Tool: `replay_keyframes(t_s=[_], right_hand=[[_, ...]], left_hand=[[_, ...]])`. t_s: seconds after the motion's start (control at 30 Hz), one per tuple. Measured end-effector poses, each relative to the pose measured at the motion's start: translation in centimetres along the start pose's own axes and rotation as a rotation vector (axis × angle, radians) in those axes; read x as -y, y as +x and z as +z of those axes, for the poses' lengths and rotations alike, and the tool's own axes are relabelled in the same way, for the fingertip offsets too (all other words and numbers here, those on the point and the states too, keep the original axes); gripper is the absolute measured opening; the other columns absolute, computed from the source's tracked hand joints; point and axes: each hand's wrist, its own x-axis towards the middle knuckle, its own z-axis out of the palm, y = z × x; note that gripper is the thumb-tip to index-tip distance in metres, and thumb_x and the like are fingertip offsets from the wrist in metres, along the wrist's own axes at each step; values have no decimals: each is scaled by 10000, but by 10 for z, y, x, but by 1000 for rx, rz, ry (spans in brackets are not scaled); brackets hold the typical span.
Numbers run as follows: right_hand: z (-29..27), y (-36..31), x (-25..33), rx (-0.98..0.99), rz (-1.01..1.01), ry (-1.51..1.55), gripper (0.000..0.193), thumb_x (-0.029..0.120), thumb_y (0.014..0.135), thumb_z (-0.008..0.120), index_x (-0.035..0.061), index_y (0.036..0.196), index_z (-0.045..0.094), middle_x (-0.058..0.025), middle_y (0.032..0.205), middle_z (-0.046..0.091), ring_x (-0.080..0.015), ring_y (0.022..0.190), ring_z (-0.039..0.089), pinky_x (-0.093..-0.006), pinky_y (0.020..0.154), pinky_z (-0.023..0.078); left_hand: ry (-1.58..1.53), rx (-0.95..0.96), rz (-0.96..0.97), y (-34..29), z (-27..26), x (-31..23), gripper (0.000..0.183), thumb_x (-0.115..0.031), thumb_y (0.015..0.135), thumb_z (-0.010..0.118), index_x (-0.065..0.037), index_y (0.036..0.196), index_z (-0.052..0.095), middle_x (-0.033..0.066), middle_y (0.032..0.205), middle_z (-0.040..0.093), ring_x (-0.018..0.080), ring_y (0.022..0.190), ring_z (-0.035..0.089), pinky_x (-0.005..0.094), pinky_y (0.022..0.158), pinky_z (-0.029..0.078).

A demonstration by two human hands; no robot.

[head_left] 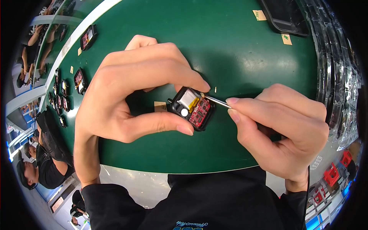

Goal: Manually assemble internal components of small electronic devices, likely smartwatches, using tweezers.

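Between its thumb and fingers, my left hand (126, 84) grips the rim of a small black device casing (177, 106). The casing's open side faces up. Inside it are a silver battery pouch (188, 99) with a yellow end, a red circuit board (201, 112) and a white round part (184, 112). My right hand (283, 130) pinches slim metal tweezers (219, 101) between thumb and index finger. The tip of the tweezers meets the casing's upper right corner, by a small tan piece at the top of the board.
Several similar open casings (79, 81) lie on the green table (237, 46) at the left. At the far right are a black tray (285, 17) and tan paper tags (286, 39). Clear plastic packaging (337, 76) lines the right edge. Another person (50, 168) sits at the left.
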Motion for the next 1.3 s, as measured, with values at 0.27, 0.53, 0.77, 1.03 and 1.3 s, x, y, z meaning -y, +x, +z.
replay_keyframes(t_s=[0.27,0.53,0.77,1.03,1.3], right_hand=[[-4,0,4,29,57,-7,221,-110,776,820,-48,986,848,-82,735,722,-91,548,583,-236,484,371],[-3,0,6,32,77,10,222,-109,772,820,-52,985,846,-82,732,729,-96,558,593,-240,499,381],[-1,0,2,28,14,5,226,-121,767,815,-54,981,842,-71,726,716,-105,558,590,-249,500,379],[2,-4,-1,-7,-10,-16,268,-137,751,809,-57,1004,841,-83,732,707,-121,542,575,-260,484,371],[2,-3,-2,-3,-61,-18,263,-140,745,807,-65,996,838,-76,718,680,-131,535,558,-274,481,362]], left_hand=[[59,4,45,0,-1,-6,658,-513,713,944,18,1085,838,114,922,774,231,754,641,380,778,403],[32,-7,40,-2,-1,-3,650,-494,706,951,19,1088,839,113,921,776,235,765,655,384,792,412],[37,-11,46,0,0,-4,652,-522,705,945,8,1071,841,104,906,766,229,748,637,383,790,407],[51,-20,30,-1,2,-5,649,-530,713,941,10,1060,837,104,888,758,229,728,622,380,783,406],[43,-12,11,1,3,-6,650,-525,708,955,20,1038,827,105,897,771,209,702,615,372,760,399]])
